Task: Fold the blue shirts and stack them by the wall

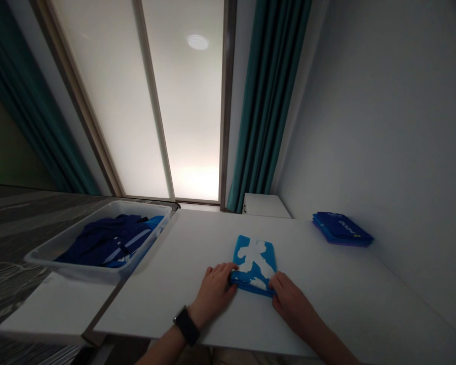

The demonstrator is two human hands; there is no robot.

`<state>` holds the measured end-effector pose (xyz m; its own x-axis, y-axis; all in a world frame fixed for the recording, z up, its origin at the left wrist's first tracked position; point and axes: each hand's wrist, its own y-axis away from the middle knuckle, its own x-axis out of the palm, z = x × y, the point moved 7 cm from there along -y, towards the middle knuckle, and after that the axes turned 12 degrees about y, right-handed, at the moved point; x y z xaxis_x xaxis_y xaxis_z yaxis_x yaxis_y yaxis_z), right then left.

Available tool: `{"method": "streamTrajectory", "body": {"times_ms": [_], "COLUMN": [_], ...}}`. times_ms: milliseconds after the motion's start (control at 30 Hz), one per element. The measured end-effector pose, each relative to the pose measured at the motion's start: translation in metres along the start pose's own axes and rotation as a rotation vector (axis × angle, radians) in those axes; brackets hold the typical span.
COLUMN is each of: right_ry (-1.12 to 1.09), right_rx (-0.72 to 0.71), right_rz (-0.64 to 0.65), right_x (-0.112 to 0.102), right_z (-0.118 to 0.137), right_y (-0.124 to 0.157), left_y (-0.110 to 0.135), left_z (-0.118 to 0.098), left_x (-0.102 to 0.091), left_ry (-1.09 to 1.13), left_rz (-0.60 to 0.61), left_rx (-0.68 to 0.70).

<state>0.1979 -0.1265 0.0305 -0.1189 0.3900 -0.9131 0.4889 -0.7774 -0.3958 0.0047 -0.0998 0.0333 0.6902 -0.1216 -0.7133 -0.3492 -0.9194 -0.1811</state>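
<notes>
A neatly folded blue garment (256, 263) with a white pattern lies flat on the white table (167, 274). My left hand (217, 286) grips its near left corner, the thumb close to the lower edge and the fingers curled over the side. At the near right corner, my right hand (287, 299) pinches the folded edge between thumb and fingers. Several layers show along the near edge of the fold. My left wrist wears a black watch (186, 326). Parts of both corners are hidden under my fingers.
A translucent plastic bin (38, 258) with rumpled dark blue clothes (114, 238) stands left of the table. At the back right, by the wall, lies a stack of folded blue garments (342, 229). A white cabinet (266, 205) stands beyond the table's far edge.
</notes>
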Motion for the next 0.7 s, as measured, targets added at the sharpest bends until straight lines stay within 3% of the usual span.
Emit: {"method": "streamTrajectory", "body": {"times_ms": [200,333,467,700], "right_ry": [-0.1,-0.198,-0.242,-0.218], "right_rx": [-0.008,0.036,0.047,0.072], "right_rz": [0.014,0.034,0.023,0.002], "right_x": [0.002,-0.004,-0.006,-0.01], "right_z": [0.0,-0.008,-0.013,-0.014], "right_y": [0.006,0.01,0.013,0.019], "left_y": [0.0,0.003,0.002,-0.001], "left_z": [-0.002,-0.018,-0.033,-0.028], "left_x": [-0.005,-0.009,-0.004,-0.001], "left_ry": [-0.142,-0.235,-0.235,-0.187], "left_rz": [0.05,0.057,0.161,0.246], "left_rx": [0.094,0.294,0.474,0.513]}}
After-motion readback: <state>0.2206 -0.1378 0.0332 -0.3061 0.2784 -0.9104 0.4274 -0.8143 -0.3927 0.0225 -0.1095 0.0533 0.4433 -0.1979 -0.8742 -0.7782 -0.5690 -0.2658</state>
